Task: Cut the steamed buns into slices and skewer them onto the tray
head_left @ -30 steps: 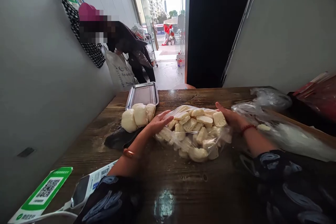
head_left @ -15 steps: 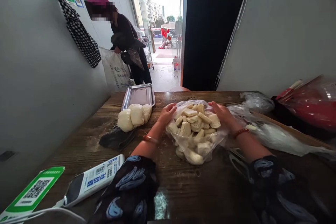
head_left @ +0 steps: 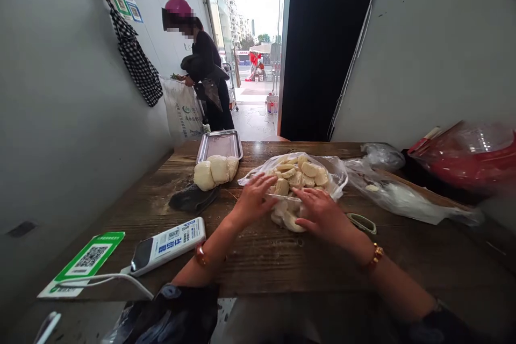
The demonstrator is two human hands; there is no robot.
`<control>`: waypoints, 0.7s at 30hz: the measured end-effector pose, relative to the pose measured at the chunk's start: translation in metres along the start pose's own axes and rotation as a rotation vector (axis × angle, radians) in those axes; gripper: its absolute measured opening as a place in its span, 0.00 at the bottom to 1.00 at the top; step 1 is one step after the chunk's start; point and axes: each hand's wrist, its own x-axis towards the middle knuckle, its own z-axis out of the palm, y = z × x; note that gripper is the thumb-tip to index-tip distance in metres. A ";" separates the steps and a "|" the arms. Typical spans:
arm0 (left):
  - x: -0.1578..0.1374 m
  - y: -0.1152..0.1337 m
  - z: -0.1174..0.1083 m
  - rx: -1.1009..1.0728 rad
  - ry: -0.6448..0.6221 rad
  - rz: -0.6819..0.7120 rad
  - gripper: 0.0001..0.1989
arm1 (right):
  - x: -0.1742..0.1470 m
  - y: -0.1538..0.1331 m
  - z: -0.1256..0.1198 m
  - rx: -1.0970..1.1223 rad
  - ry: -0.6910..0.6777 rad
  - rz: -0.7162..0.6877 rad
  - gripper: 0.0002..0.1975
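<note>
1. Left hand [head_left: 253, 199] and right hand [head_left: 322, 212] have shifted from the sides of the clear plastic bag [head_left: 260, 171] to its near edge.
2. Both hands open, fingers spread, no visible grip; contact with the plastic can't be told.
3. Bag mouth now flares wider left and right, sides unbraced; cut bun pieces [head_left: 310, 169] exposed.
4. Bag sits on worktop [head_left: 250, 263], right of whole buns [head_left: 220, 169].
5. Mouth faces up; its long axis runs left-right. Pieces point mixed ways.

grey walls [head_left: 435, 54], bright doorway [head_left: 258, 86]
</note>
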 end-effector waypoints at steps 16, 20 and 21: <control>-0.090 0.050 0.020 0.420 -0.092 0.215 0.10 | -0.089 -0.040 0.030 -0.106 0.144 0.043 0.10; -0.107 0.039 0.023 0.235 -0.131 0.029 0.07 | -0.099 -0.036 0.043 -0.045 0.135 0.127 0.09; -0.108 0.035 0.024 0.159 -0.119 -0.027 0.07 | -0.100 -0.033 0.046 -0.015 0.136 0.153 0.09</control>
